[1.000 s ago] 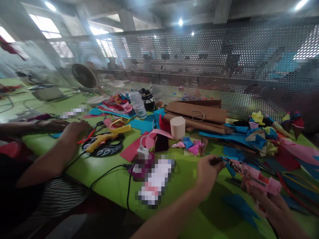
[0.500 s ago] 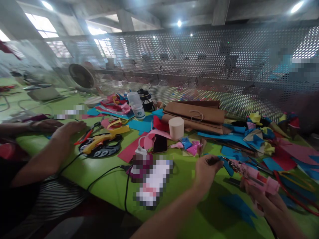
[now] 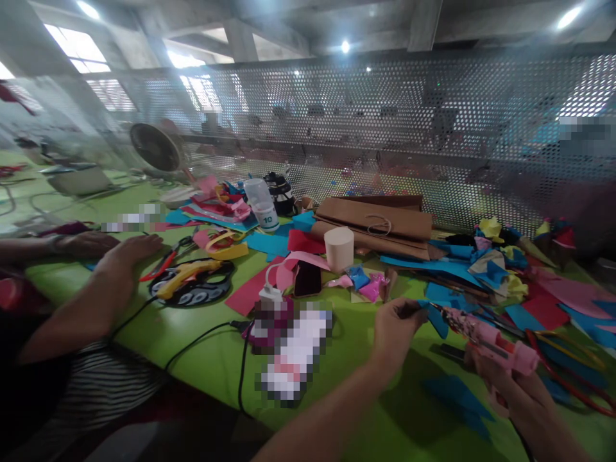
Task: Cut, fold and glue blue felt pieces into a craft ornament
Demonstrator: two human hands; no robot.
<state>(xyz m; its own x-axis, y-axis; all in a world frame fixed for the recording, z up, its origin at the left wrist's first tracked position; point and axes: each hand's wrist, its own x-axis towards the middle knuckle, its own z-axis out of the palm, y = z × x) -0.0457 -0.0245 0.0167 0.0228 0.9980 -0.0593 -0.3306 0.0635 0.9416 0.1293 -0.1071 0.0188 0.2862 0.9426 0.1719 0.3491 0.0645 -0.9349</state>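
Observation:
My left hand (image 3: pixel 397 330) pinches a piece of blue paper (image 3: pixel 437 319) between thumb and fingers, a little above the green table. Wrapped round the handle of a pink glue gun (image 3: pixel 495 337) is my right hand (image 3: pixel 514 385), closed. The gun points left, and its dark nozzle meets or nearly meets the blue paper; I cannot tell which. Below the hands, blue paper pieces (image 3: pixel 457 401) lie on the table. Just past my left hand sit small wrapped bundles in blue and pink (image 3: pixel 370 285).
A co-worker's hands (image 3: pixel 129 253) rest at the left, near a yellow glue gun (image 3: pixel 192 273) on a black stand. A phone (image 3: pixel 296 353), a power socket (image 3: pixel 269 321) with cords, a tape roll (image 3: pixel 339 249) and brown paper (image 3: pixel 375 218) occupy the middle. Red-handled scissors (image 3: pixel 563 375) lie far right.
The blue paper at my left fingertips shows more plainly now, turned slightly beside the nozzle. Both hands stay almost in place.

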